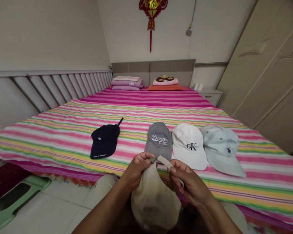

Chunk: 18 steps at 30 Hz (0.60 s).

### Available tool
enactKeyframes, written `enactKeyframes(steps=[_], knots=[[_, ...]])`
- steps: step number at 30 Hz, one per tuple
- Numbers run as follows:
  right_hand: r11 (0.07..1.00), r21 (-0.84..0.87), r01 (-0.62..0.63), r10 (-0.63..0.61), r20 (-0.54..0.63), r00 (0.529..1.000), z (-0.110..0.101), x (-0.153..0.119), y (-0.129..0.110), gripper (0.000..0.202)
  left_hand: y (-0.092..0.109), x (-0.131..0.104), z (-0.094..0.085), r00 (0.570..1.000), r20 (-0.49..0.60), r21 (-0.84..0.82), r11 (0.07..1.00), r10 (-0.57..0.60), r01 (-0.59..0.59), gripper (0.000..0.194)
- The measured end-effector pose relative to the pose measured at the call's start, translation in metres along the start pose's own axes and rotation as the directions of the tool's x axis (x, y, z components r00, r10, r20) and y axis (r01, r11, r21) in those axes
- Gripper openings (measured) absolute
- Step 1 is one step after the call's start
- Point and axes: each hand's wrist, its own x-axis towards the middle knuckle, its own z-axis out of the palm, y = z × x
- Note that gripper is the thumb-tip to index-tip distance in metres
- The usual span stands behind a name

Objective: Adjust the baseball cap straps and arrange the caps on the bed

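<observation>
A beige baseball cap [153, 198] hangs between my hands at the bed's near edge, its back opening turned up. My left hand [138, 169] pinches the cap beside the small metal buckle [152, 159]. In my right hand [185, 180] is the cap's light strap [165, 162], its end near the buckle; whether it is threaded through, I cannot tell. Just beyond lie a grey cap [158, 138], a white cap [187, 143] and a pale blue cap [221, 148] in a row. Farther left rests a navy cap [104, 141], its strap sticking up.
A striped sheet [63, 130] covers the bed. Folded purple bedding [127, 83] and an orange pillow [164, 87] lie by the headboard [134, 68]. A green stool [26, 188] stands on the floor at left. Beyond the bed's right side are a nightstand [211, 94] and a wardrobe [266, 71].
</observation>
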Motion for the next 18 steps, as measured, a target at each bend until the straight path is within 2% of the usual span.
enactKeyframes(steps=[18], knots=[[0.997,-0.070,-0.027,0.028,0.001,1.000,0.0004,0.0029,0.0077,0.021,-0.0033,0.0031,-0.0024,1.000,0.016,-0.023,1.000,0.017,-0.017,0.026]])
